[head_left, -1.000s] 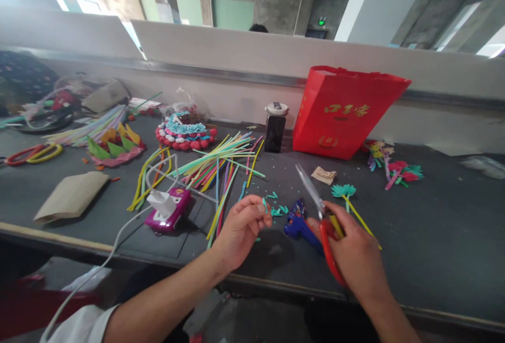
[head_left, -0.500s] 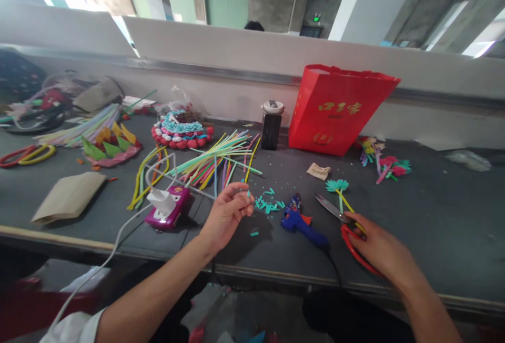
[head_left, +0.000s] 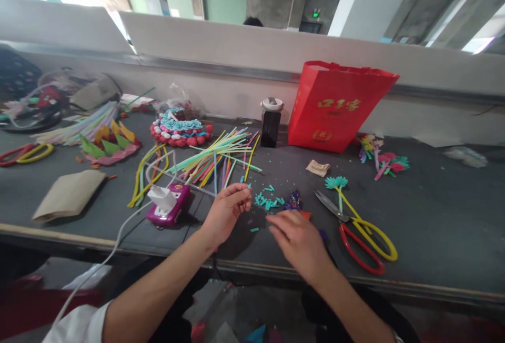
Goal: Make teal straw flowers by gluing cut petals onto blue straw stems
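The red paper gift bag (head_left: 339,106) at the back of the table bears a row of gold characters, perhaps Chinese, above a round gold emblem. Both are too small to read. No other text is legible.

We work at a dark table (head_left: 434,211). Just past the fingers of our left hand (head_left: 225,212) and our right hand (head_left: 296,239) lie scattered teal snippets (head_left: 268,202) and a blue glue gun (head_left: 294,201). Right of the right fingers lie scissors (head_left: 344,220), with a teal paper flower (head_left: 336,182) beyond. Left of the left fingers sits a purple power strip (head_left: 173,209). Beyond them spread coloured straws (head_left: 216,159). Well past the right fingers stands a red bag (head_left: 337,106), and far left lies a brown envelope (head_left: 67,194).
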### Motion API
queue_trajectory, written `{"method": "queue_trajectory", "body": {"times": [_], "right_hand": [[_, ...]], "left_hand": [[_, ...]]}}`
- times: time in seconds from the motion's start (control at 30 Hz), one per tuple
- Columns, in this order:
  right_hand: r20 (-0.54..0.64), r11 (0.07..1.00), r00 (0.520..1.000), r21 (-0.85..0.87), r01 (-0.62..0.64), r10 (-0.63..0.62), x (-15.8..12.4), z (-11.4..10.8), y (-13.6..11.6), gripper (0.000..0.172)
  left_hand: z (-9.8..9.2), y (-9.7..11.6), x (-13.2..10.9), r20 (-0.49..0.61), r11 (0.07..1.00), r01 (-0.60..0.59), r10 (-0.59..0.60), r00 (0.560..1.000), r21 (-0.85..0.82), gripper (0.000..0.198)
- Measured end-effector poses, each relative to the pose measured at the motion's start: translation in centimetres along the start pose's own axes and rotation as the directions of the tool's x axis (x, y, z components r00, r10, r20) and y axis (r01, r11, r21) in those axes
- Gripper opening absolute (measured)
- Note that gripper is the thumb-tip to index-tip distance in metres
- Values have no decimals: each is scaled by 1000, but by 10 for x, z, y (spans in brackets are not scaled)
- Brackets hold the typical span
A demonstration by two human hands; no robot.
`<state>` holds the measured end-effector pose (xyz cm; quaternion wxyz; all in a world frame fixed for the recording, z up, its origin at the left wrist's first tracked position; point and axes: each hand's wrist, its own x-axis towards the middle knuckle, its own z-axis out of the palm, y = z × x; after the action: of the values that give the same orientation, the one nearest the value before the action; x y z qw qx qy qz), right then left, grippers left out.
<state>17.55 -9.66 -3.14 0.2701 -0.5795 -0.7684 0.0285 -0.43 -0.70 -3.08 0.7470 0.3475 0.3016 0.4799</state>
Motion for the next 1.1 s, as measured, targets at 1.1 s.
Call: {"method": "queue_trajectory", "body": {"times": [1.1], "right_hand": [[-67,549,872,799,-244,486,17,-7,-13,12]], "left_hand": [[40,-12,-19,142,974,52,-85,986,219,16]]}}
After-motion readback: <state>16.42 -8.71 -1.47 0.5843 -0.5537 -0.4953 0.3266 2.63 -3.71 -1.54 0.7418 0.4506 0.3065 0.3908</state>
